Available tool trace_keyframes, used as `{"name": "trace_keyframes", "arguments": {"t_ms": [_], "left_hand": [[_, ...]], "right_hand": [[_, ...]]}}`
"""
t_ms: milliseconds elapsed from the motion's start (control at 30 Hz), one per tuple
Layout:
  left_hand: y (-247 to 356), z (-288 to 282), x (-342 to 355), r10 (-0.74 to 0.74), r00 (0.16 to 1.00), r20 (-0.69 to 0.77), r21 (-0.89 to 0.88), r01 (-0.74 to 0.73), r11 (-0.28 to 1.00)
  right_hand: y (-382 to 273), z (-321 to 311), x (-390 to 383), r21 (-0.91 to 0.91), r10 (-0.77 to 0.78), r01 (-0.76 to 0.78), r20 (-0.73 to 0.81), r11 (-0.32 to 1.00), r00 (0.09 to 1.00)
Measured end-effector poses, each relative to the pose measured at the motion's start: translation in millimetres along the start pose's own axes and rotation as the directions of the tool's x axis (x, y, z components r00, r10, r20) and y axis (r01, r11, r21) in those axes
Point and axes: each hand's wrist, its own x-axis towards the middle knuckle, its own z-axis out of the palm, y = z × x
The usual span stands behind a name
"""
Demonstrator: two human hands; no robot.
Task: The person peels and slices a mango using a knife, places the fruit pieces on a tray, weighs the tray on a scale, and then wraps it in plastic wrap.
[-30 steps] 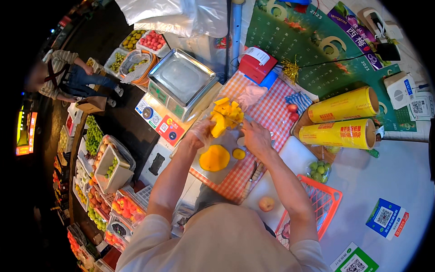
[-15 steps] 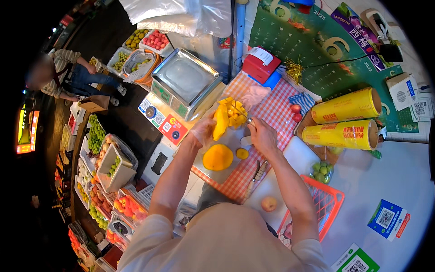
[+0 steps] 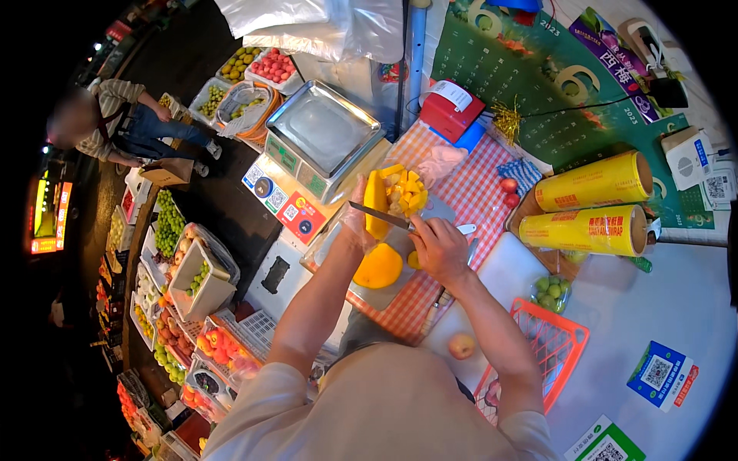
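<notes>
My left hand (image 3: 355,221), in a clear plastic glove, is closed around the side of a long yellow mango piece (image 3: 376,198). In my right hand (image 3: 441,250) is a knife (image 3: 382,216), its blade lying across that mango piece with the tip near my left fingers. Several mango cubes (image 3: 407,190) are heaped just beyond, on a grey cutting board (image 3: 382,298). A larger rounded mango piece (image 3: 378,266) rests on the board nearer my body. Beside my right fingers lies a small mango slice (image 3: 413,260), partly hidden. A white-handled utensil (image 3: 466,229) shows past my right hand.
A metal-topped scale (image 3: 324,127) stands at the far left of the checkered cloth (image 3: 492,180). Yellow wrap rolls (image 3: 588,228), bagged green fruit (image 3: 550,292) and a red basket (image 3: 573,330) sit to the right. Fruit crates (image 3: 196,280) line the left. A person (image 3: 127,127) stands beyond them.
My right hand has brought the knife from beside the cubes to across the long mango piece, turning the blade leftward. My left hand still holds that piece. The whole view has shifted slightly.
</notes>
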Motion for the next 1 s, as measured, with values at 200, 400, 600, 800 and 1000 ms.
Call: {"name": "trace_keyframes", "arguments": {"t_ms": [200,400,600,800,1000], "left_hand": [[4,-12,9,0.053,0.996,0.073,-0.049,-0.049,0.998],[2,-19,21,0.05,0.999,0.022,-0.175,-0.046,0.984],[-4,-12,27,-0.047,0.996,0.08,-0.196,0.062,0.979],[-5,-16,27,0.01,0.996,0.085,-0.142,0.002,0.99],[2,-5,15,-0.009,0.981,0.194,-0.193,0.048,0.98]], "right_hand": [[3,-4,0,-0.026,-0.05,0.051,0.022,0.998,0.998],[3,-8,2,-0.014,-0.135,0.136,0.051,0.991,0.989],[8,-1,0,-0.04,-0.104,0.109,0.114,0.993,0.988],[10,2,-5,-0.093,-0.083,0.093,0.104,0.991,0.991],[11,1,-7,-0.139,-0.087,0.094,0.057,0.986,0.995]]}}
